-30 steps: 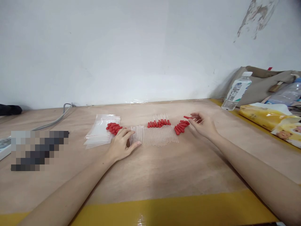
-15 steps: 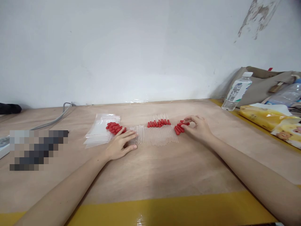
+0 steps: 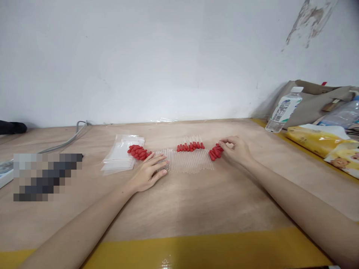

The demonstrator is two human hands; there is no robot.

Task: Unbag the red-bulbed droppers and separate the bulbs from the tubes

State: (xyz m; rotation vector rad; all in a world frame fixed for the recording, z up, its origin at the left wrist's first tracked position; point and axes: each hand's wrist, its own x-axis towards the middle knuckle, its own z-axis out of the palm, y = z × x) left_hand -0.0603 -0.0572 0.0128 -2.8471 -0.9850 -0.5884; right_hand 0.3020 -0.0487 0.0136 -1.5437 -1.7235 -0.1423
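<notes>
A row of clear thin dropper tubes lies side by side on the wooden table. My left hand rests over the row's left end, palm down with fingers stretched out. By its fingertips is a pile of red rubber dropper bulbs. My right hand pinches at a smaller cluster of red bulbs at the row's right end, thumb and forefinger closed on one of them. Behind the row, several droppers have red bulbs on their near ends and clear tubes pointing away.
Clear plastic bags lie under and beside the left pile. At right stand a water bottle, a grey bag and a yellow tissue pack. A grey cable and a blurred-out object are at left.
My right hand has shifted slightly left at the right cluster, where the bulbs sit a little differently. My left hand stays on the tubes. The view has moved slightly.
</notes>
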